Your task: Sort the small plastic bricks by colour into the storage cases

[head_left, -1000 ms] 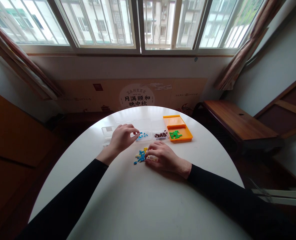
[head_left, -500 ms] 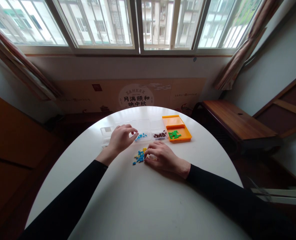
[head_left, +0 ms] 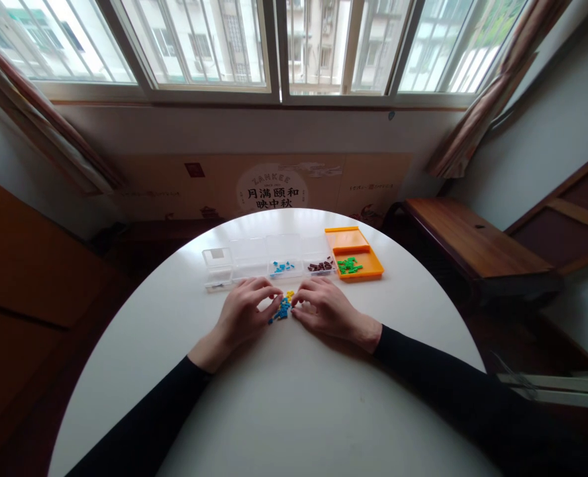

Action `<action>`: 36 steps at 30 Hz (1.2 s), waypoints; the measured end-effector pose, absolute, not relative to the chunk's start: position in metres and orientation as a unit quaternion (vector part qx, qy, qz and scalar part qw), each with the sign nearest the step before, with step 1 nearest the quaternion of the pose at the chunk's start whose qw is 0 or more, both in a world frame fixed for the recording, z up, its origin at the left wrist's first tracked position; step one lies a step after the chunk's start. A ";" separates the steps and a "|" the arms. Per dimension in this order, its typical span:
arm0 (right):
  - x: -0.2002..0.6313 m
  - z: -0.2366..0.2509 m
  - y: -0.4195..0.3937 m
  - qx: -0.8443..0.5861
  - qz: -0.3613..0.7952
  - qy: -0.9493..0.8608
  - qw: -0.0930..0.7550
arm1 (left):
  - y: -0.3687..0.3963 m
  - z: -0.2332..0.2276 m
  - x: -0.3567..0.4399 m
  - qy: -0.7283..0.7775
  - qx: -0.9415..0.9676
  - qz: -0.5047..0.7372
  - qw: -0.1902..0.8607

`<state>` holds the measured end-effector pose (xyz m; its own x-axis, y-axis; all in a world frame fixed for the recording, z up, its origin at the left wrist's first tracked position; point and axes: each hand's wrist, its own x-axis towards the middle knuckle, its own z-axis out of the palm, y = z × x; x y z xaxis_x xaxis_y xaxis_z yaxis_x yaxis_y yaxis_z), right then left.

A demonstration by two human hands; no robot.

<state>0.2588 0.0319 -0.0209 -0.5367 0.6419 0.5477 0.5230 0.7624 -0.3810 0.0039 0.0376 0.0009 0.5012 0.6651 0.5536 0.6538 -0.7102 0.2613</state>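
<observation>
Both hands rest on the white tabletop (head_left: 294, 397), one at each side of a small heap of blue and yellow pieces (head_left: 281, 309). The left hand (head_left: 244, 317) has its fingers curled, tips at the left edge of the heap; whether a piece is pinched between them cannot be told. The right hand (head_left: 326, 308) is likewise curled at the right edge; its grasp cannot be told either.

Beyond the heap stands a row of clear boxes (head_left: 269, 258), one holding blue pieces (head_left: 283, 267), another dark brown pieces (head_left: 320, 266). Just beside the row lies an orange tray (head_left: 366, 262) with green pieces (head_left: 348, 265).

Judgement: the pieces appear light, stiff plastic, small enough to scatter or slip. A fingertip pinch across the sides, one at a time, seems suitable.
</observation>
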 end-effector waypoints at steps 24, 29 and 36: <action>0.258 -0.012 0.037 -0.320 0.242 -0.795 0.455 | 0.032 -0.004 0.005 0.354 0.870 0.343 0.004; 0.258 -0.011 0.038 -0.306 0.289 -0.777 0.468 | 0.028 -0.007 0.014 0.361 0.845 0.393 0.029; 0.258 -0.011 0.039 -0.308 0.283 -0.779 0.467 | 0.027 -0.003 0.015 0.368 0.834 0.411 0.028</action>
<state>0.2580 0.0392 -0.0106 -0.3739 0.7443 0.5534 0.2164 0.6502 -0.7283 0.0153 0.0268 -0.0027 0.3911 0.6369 0.6643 0.5917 -0.7269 0.3485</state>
